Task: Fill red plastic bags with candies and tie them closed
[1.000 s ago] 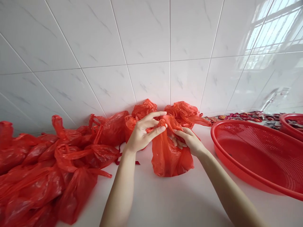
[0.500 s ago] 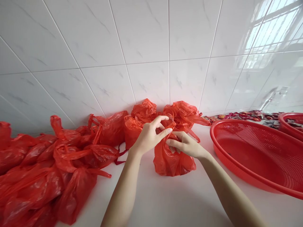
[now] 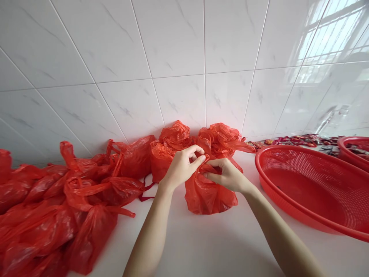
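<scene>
A filled red plastic bag (image 3: 211, 198) stands upright on the white tabletop (image 3: 201, 246) in front of me. My left hand (image 3: 183, 165) pinches the gathered top of this bag between thumb and fingers. On the bag's right side, my right hand (image 3: 226, 175) is closed on the plastic just below, its thumb and forefinger pressed to it. The fingertips partly hide the bag's neck. What lies inside the bag cannot be made out. Right behind it, more red plastic bags (image 3: 220, 134) rest against the wall.
Tied red bags (image 3: 95, 227) heap up on the left. A large red perforated basket (image 3: 300, 192) sits on the right, with a second red basket (image 3: 356, 154) beyond it. Small wrapped packets (image 3: 305, 140) lie along the tiled wall (image 3: 178, 96). A dark red ribbon (image 3: 147, 188) lies left of the bag.
Both hands keep their grip on the bag's top. The right fingers have shifted slightly left and closer to the left hand, and the gathered neck has come down a little.
</scene>
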The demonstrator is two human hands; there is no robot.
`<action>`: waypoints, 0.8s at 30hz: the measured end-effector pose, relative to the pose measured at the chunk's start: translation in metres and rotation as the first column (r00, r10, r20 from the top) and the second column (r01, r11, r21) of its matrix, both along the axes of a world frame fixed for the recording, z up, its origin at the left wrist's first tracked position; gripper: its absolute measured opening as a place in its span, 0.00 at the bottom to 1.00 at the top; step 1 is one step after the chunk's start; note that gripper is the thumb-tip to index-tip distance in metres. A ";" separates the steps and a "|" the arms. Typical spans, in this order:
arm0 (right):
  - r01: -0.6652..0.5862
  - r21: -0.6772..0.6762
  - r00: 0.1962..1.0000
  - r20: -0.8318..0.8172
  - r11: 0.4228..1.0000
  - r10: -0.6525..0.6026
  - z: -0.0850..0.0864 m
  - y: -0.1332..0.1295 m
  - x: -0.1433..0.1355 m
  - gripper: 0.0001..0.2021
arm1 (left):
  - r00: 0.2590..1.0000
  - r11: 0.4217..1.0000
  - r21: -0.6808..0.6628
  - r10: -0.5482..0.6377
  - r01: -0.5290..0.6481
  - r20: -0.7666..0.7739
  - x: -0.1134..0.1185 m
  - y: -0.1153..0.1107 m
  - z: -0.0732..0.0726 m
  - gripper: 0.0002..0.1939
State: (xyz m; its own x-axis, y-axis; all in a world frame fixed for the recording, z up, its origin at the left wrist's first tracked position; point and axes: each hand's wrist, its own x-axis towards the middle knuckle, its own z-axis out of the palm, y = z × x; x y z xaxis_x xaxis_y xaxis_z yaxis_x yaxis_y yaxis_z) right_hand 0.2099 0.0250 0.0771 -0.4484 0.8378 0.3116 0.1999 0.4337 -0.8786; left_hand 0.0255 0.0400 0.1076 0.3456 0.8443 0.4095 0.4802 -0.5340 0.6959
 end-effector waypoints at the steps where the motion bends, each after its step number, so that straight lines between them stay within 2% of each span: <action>1: 0.019 0.009 1.000 0.001 1.000 -0.019 0.000 0.000 0.000 0.15 | 1.000 1.000 0.002 -0.004 0.004 0.004 0.000 0.000 0.000 0.14; 4: 0.089 0.052 0.996 0.025 0.995 -0.090 0.000 -0.001 -0.001 0.15 | 1.000 0.999 -0.025 -0.021 0.021 -0.011 0.001 -0.001 0.001 0.26; 6: 0.119 0.068 0.992 0.042 0.991 -0.122 0.001 -0.001 -0.001 0.13 | 0.999 0.998 -0.059 -0.025 0.023 -0.034 0.000 -0.002 0.003 0.29; 11: 0.140 0.094 0.988 0.054 0.986 -0.145 0.004 -0.003 0.001 0.04 | 0.985 0.984 -0.131 -0.134 0.119 -0.108 -0.002 -0.004 0.006 0.16; 13: 0.141 0.098 0.988 0.054 0.985 -0.147 0.004 -0.002 0.002 0.04 | 0.985 0.975 -0.180 -0.148 0.130 -0.094 -0.003 -0.002 0.005 0.17; 18: 0.170 0.116 0.985 0.021 0.979 -0.173 0.002 0.001 0.004 0.07 | 0.974 0.915 -0.335 -0.210 0.225 0.082 -0.002 0.005 0.000 0.26; 21: 0.175 0.154 0.983 0.034 0.972 -0.182 0.001 0.002 0.004 0.07 | 0.936 0.865 -0.383 -0.232 0.323 0.266 0.001 0.011 -0.003 0.22; 24: 0.171 0.208 0.980 0.066 0.963 -0.189 0.000 0.003 0.005 0.09 | 0.902 0.842 -0.404 -0.200 0.358 0.382 0.004 0.015 -0.006 0.18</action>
